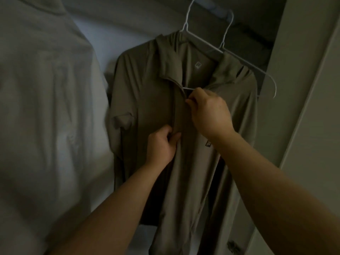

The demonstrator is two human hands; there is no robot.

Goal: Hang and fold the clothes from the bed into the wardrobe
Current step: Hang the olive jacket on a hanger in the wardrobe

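An olive-brown zip jacket (143,100) with a collar hangs inside the dim wardrobe on a white hanger (185,26). My left hand (161,144) grips the fabric along the zip line at chest height. My right hand (207,111) pinches the jacket front just under the collar, at the top of the zip, where a thin white hanger bar crosses. A small logo shows on the jacket's right chest, partly hidden by my right forearm.
A second white hanger (257,70), bare on its right side, hangs just right of the jacket. A large pale garment (46,107) hangs at the left. The wardrobe's light side panel (303,89) rises along the right. The wardrobe's pale back wall shows between the garments.
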